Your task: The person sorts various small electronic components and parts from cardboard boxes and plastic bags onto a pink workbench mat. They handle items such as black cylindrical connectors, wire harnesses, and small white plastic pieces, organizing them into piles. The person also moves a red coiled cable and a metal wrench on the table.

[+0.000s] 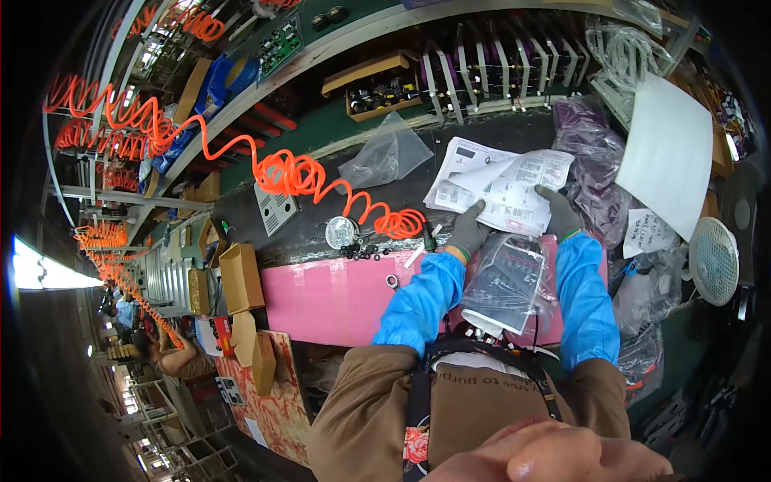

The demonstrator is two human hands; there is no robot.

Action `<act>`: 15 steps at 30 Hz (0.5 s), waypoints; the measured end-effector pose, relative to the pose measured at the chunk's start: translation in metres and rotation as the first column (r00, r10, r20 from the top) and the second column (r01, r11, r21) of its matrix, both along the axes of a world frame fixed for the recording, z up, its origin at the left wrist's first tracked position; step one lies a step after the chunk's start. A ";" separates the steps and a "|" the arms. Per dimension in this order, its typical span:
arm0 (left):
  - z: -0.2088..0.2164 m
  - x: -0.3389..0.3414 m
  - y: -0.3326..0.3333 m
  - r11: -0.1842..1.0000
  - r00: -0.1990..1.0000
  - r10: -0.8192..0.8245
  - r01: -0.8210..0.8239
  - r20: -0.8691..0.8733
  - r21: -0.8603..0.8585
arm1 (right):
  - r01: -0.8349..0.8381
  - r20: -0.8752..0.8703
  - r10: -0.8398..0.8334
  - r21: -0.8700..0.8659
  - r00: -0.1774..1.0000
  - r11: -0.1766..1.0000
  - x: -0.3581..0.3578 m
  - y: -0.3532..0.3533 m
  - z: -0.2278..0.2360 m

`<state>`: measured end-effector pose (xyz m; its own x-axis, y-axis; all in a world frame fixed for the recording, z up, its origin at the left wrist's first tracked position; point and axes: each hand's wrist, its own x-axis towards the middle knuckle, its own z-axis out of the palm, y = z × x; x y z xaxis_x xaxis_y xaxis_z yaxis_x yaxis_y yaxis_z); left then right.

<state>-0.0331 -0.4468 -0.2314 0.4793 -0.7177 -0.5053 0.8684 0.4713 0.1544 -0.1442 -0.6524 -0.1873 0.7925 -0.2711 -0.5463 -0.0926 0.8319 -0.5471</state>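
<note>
My left hand (468, 230), in a grey glove and blue sleeve, has its thumb on the lower left edge of the printed sheets (514, 189); its other fingers are partly hidden. At the right edge of the top sheet, my right hand (560, 214), gloved alike, pinches the paper, which bows upward. More sheets lie beneath it on the dark bench. Between my forearms a dark flat panel in a clear plastic bag (504, 277) rests on a pink mat (329, 301), close to my body.
Left of my hands lie small black rings (365, 253), a round clear dish (341, 232) and a coiled orange air hose (293, 173). A clear bag (387, 153) and a rack of upright panels (502, 68) are farther back. Purple wrapped parts (590, 165) and a white sheet (666, 153) stand right.
</note>
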 end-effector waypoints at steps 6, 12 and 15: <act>-0.032 0.036 0.024 0.994 0.994 0.101 -0.102 0.038 0.026 | -0.157 0.018 0.160 -0.112 0.987 0.981 -0.023 -0.018 -0.085; -0.029 0.036 0.033 0.625 0.246 -0.694 -0.261 0.677 0.735 | -0.014 0.004 0.015 -0.169 1.000 0.986 -0.001 -0.002 -0.038; 0.063 0.014 0.024 0.806 0.811 -0.305 -0.060 0.500 0.589 | -0.067 0.049 0.090 -0.363 0.995 0.929 -0.009 -0.012 0.036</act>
<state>-0.0192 -0.4224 -0.1684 0.7261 -0.4677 -0.5040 0.5855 0.0363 0.8099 -0.1528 -0.6646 -0.1513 0.8489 -0.3760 -0.3714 -0.1048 0.5691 -0.8155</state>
